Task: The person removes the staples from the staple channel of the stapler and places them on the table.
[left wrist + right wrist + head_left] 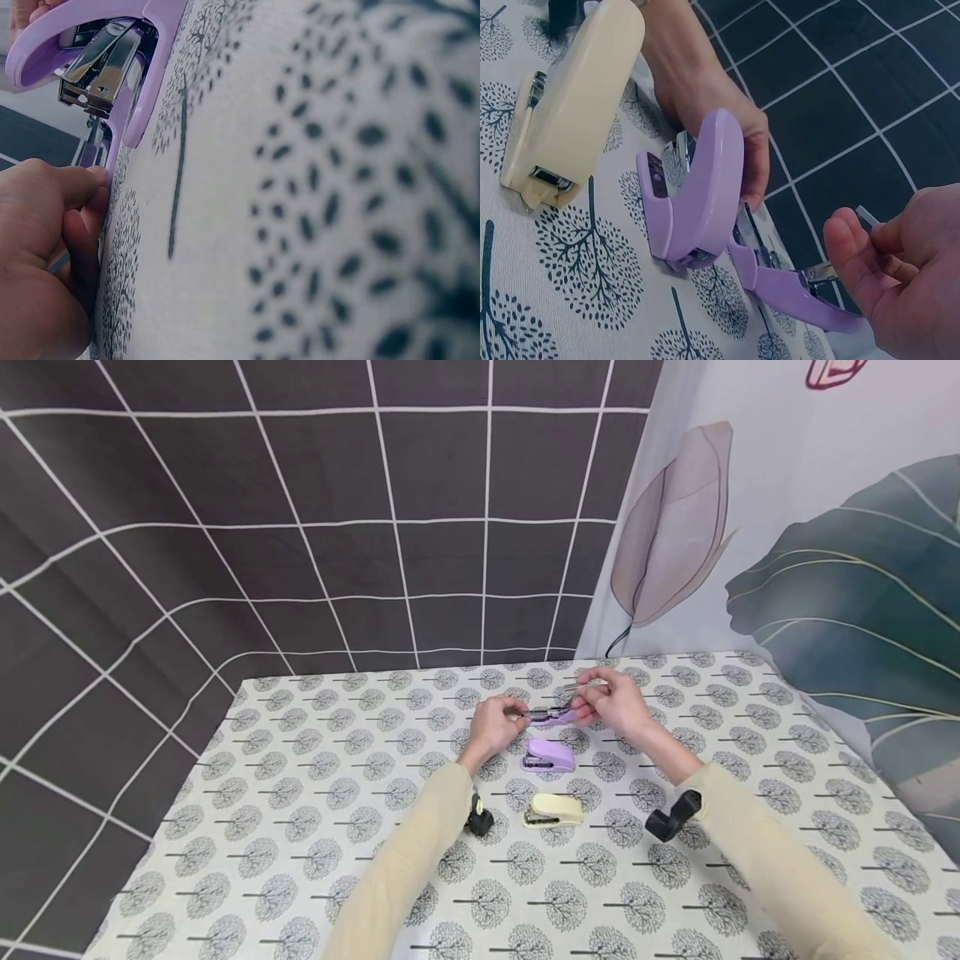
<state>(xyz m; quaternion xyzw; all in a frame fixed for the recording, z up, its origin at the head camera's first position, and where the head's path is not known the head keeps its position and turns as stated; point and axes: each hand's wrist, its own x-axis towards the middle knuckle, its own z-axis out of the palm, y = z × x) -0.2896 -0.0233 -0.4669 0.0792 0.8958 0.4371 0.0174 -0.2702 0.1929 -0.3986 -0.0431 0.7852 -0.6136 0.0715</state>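
A purple stapler (pixel 558 719) lies swung wide open on the far part of the table, its metal staple channel exposed. At its left end, my left hand (pixel 495 724) pinches the stapler between thumb and fingers, clearest in the left wrist view. Just above its right end is my right hand (pixel 611 702). Thumb and fingertips there pinch a short strip of staples (pixel 867 216), mostly covered by the fingers. A second purple stapler (pixel 549 756), closed, stands nearer to me, and a cream stapler (pixel 553 810) sits nearest; neither hand touches these two.
The table is covered by a white cloth (pixel 300 827) printed with grey trees. Behind it hangs a dark curtain (pixel 442 560) with white grid lines. To the right is a pale curtain (pixel 780 518) with large leaves. Each wrist wears a black camera mount (pixel 675 817).
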